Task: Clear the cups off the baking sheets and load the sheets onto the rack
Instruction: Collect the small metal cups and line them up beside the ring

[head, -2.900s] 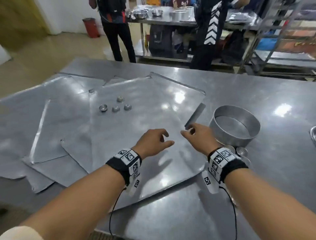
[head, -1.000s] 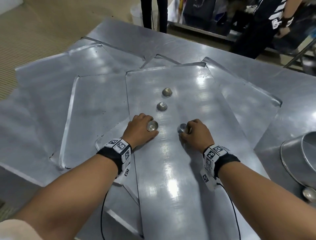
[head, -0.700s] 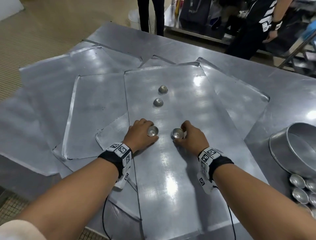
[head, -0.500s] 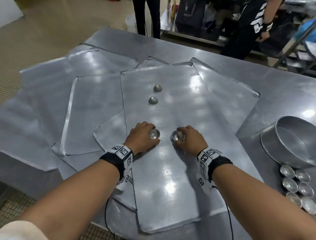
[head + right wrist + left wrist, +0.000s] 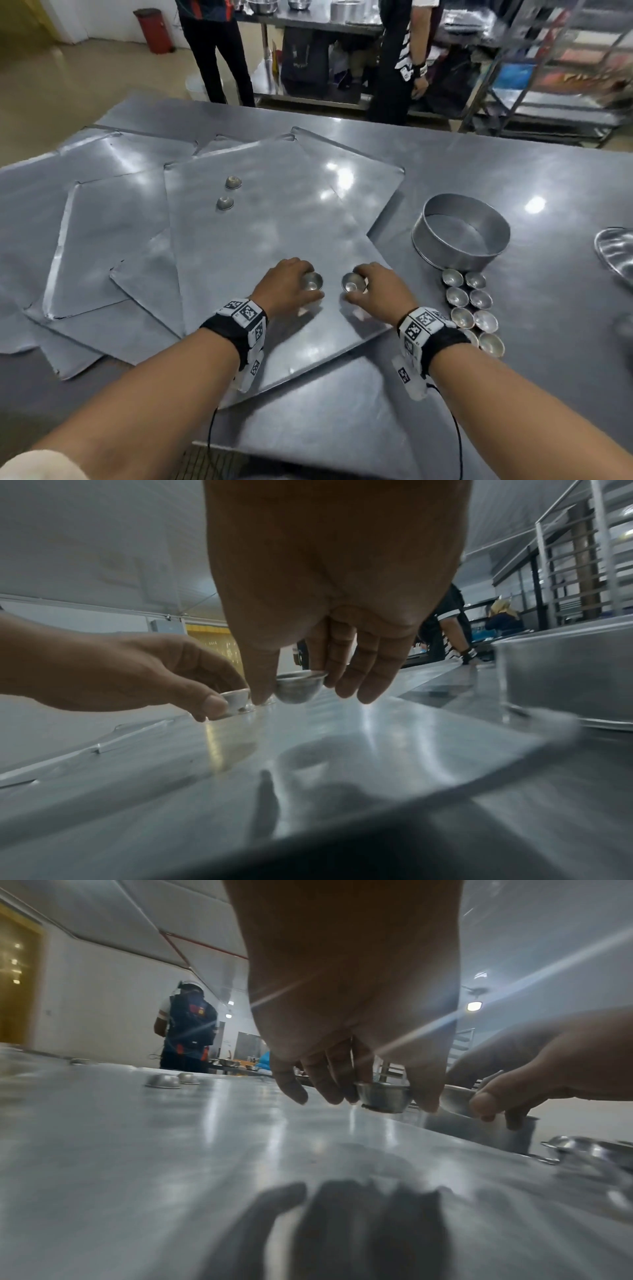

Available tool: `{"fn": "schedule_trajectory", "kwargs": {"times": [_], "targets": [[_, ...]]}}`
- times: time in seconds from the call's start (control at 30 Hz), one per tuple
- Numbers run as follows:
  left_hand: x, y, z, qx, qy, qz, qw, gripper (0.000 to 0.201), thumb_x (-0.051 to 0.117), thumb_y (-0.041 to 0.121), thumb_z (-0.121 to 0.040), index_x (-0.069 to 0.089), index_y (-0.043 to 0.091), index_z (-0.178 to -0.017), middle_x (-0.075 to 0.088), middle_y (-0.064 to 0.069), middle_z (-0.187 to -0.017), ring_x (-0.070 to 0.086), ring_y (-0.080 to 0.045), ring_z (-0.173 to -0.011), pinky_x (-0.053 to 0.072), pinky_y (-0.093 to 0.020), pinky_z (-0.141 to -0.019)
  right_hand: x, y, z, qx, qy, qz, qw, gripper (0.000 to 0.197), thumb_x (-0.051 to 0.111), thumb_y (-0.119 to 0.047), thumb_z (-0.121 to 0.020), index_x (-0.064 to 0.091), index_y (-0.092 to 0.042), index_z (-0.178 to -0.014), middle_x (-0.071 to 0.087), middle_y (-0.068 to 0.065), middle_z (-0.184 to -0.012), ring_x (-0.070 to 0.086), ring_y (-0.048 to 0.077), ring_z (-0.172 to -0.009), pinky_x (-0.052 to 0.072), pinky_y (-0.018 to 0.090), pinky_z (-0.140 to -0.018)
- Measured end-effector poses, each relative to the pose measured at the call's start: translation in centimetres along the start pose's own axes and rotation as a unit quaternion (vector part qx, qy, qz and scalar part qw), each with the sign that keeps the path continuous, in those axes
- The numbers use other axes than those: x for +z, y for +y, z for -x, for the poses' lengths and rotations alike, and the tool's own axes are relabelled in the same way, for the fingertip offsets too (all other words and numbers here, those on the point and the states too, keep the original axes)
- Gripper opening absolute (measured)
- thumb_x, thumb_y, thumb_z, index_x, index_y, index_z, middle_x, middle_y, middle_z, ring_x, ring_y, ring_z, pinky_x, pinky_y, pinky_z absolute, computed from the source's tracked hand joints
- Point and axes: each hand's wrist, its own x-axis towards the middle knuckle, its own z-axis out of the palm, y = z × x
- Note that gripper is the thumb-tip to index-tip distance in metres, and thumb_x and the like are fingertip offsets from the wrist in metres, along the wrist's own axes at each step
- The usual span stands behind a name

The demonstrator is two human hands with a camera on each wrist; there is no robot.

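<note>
Each grip pinches one small cup: left hand on the left cup, right hand on the right cup, low over the near baking sheet. Best carried level to the cup rows on the tabletop at right.

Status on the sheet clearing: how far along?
Done: a double row of cups already stands on the table beside the round pan. In hand: the left hand and right hand each pinch one cup over the top baking sheet. Left: two upturned cups remain on that sheet, and no sheet is on the rack yet.
</note>
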Motion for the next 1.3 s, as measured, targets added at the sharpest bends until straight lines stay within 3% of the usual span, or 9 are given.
{"fn": "schedule_trajectory", "kwargs": {"times": [0.2, 0.4, 0.53, 0.63, 0.7, 0.77, 0.87, 1.13, 1.3], "targets": [[4.5, 8.9, 0.0, 0.065, -0.01, 0.003, 0.998, 0.033, 0.071, 0.057, -0.076, 0.062, 0.029, -0.092, 0.06, 0.005, -0.093, 0.056, -0.016, -0.088, 0.047, -0.036, -0.075, -2.5, 7.0, 7.5, 0.051, 0.041, -0.027, 0.997, 0.056, 0.073, -0.055, -0.076, 0.063, -0.023, -0.121, 0.062, -0.003, -0.12, 0.06, 0.022, -0.11, 0.048, 0.036, -0.091], [8.9, 15.7, 0.9, 0.117, -0.038, 0.0, 0.992, 0.041, 0.071, 0.056, -0.077, 0.066, 0.023, -0.101, 0.062, 0.0, -0.098, 0.058, -0.02, -0.093, 0.047, -0.036, -0.079, -4.0, 12.5, 13.6, 0.115, 0.063, -0.036, 0.991, 0.054, 0.075, -0.052, -0.079, 0.061, -0.025, -0.124, 0.059, -0.004, -0.12, 0.059, 0.022, -0.112, 0.044, 0.033, -0.085], [12.1, 18.3, 1.3, 0.133, -0.059, 0.004, 0.989, 0.043, 0.068, 0.063, -0.075, 0.063, 0.025, -0.097, 0.064, 0.002, -0.094, 0.06, -0.02, -0.097, 0.046, -0.041, -0.099, -4.4, 15.3, 16.7, 0.137, 0.054, -0.028, 0.989, 0.056, 0.074, -0.05, -0.08, 0.058, -0.025, -0.128, 0.059, -0.001, -0.122, 0.059, 0.026, -0.113, 0.046, 0.034, -0.087], [14.1, 19.7, 2.0, 0.151, -0.064, -0.007, 0.987, 0.045, 0.072, 0.058, -0.079, 0.065, 0.02, -0.102, 0.065, -0.001, -0.097, 0.059, -0.019, -0.096, 0.025, -0.04, -0.118, -3.8, 17.0, 18.2, 0.152, 0.062, -0.035, 0.986, 0.05, 0.073, -0.055, -0.075, 0.061, -0.028, -0.115, 0.063, -0.003, -0.115, 0.062, 0.024, -0.105, 0.048, 0.033, -0.083], [15.3, 20.6, 2.7, 0.15, -0.075, -0.012, 0.986, 0.048, 0.074, 0.056, -0.08, 0.065, 0.019, -0.109, 0.064, -0.003, -0.102, 0.06, -0.02, -0.098, 0.029, -0.039, -0.112, -3.1, 17.9, 19.3, 0.157, 0.061, -0.048, 0.985, 0.048, 0.071, -0.06, -0.071, 0.059, -0.028, -0.105, 0.064, -0.003, -0.106, 0.063, 0.024, -0.097, 0.05, 0.035, -0.078], [16.5, 21.0, 3.4, 0.138, -0.092, -0.007, 0.986, 0.053, 0.077, 0.052, -0.08, 0.064, 0.018, -0.119, 0.061, -0.005, -0.108, 0.059, -0.023, -0.1, 0.041, -0.035, -0.095, -2.5, 18.6, 20.2, 0.157, 0.059, -0.045, 0.985, 0.051, 0.074, -0.057, -0.072, 0.062, -0.026, -0.111, 0.065, -0.002, -0.11, 0.063, 0.024, -0.1, 0.051, 0.036, -0.081], [18.1, 21.3, 4.2, 0.123, -0.113, -0.003, 0.986, 0.054, 0.078, 0.049, -0.08, 0.062, 0.021, -0.123, 0.057, -0.005, -0.11, 0.059, -0.024, -0.101, 0.039, -0.029, -0.08, -1.4, 19.5, 21.6, 0.165, 0.058, -0.056, 0.983, 0.053, 0.078, -0.05, -0.075, 0.061, -0.024, -0.118, 0.064, -0.002, -0.112, 0.061, 0.023, -0.102, 0.049, 0.034, -0.085], [20.3, 20.8, 5.1, 0.09, -0.144, -0.004, 0.985, 0.059, 0.077, 0.05, -0.078, 0.058, 0.027, -0.129, 0.056, -0.003, -0.111, 0.059, -0.024, -0.104, 0.038, -0.029, -0.078, 1.2, 21.1, 23.2, 0.186, 0.022, -0.083, 0.979, 0.061, 0.079, -0.05, -0.072, 0.06, -0.026, -0.125, 0.063, -0.003, -0.121, 0.061, 0.019, -0.107, 0.051, 0.037, -0.094], [20.8, 20.7, 5.4, 0.079, -0.125, 0.009, 0.989, 0.067, 0.079, 0.049, -0.077, 0.053, 0.026, -0.135, 0.057, -0.002, -0.118, 0.058, -0.022, -0.107, 0.041, -0.03, -0.082, 1.8, 21.5, 23.3, 0.178, 0.018, -0.089, 0.98, 0.064, 0.079, -0.045, -0.074, 0.057, -0.025, -0.13, 0.062, 0.0, -0.127, 0.06, 0.021, -0.111, 0.049, 0.036, -0.096]]}}
